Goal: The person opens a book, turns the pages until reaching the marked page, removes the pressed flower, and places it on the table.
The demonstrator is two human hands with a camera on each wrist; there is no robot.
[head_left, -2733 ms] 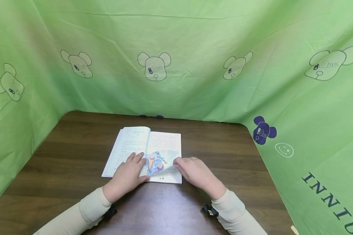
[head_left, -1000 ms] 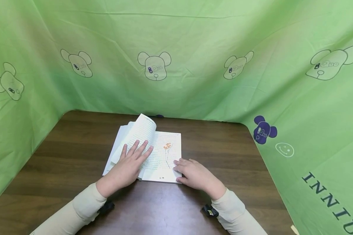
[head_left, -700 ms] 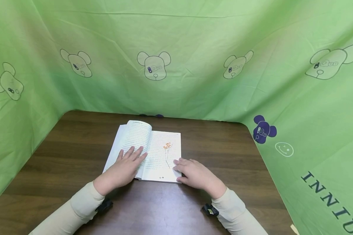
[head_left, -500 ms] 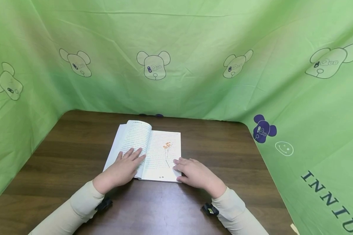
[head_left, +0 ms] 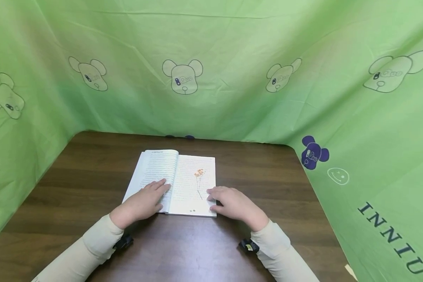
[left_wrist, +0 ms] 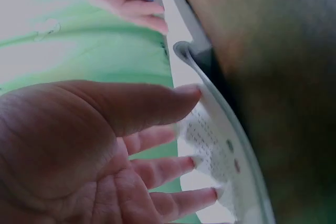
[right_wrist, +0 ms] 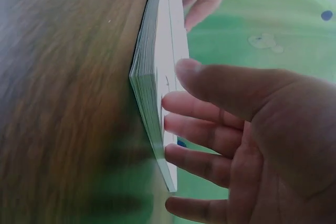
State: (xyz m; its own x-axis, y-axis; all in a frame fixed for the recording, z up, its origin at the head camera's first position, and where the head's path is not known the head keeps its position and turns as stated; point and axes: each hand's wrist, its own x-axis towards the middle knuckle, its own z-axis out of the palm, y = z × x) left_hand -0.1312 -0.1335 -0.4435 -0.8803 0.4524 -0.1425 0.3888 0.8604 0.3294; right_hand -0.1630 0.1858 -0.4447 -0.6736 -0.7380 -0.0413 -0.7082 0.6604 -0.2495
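An open book [head_left: 188,184] lies on the brown table, its right page printed with text and an orange flower on a thin stem. My left hand [head_left: 142,201] rests on the lower part of the left page, fingers extended; in the left wrist view its fingertips [left_wrist: 210,195] touch the paper. At the book's lower right edge is my right hand [head_left: 234,203], fingertips on the right page. The right wrist view shows the thick stack of page edges [right_wrist: 147,51] beside the relaxed fingers, with nothing pinched between them.
The wooden table [head_left: 285,184] extends around the book on every side. A green cloth [head_left: 232,109] with bear-head prints hangs behind and along both sides. Black straps [head_left: 248,246] sit on the wrists.
A page went from right to left, replacing the blue picture with the flower page. My left hand smoothed the left pages flatter and slid slightly down; my right hand let go of the page.
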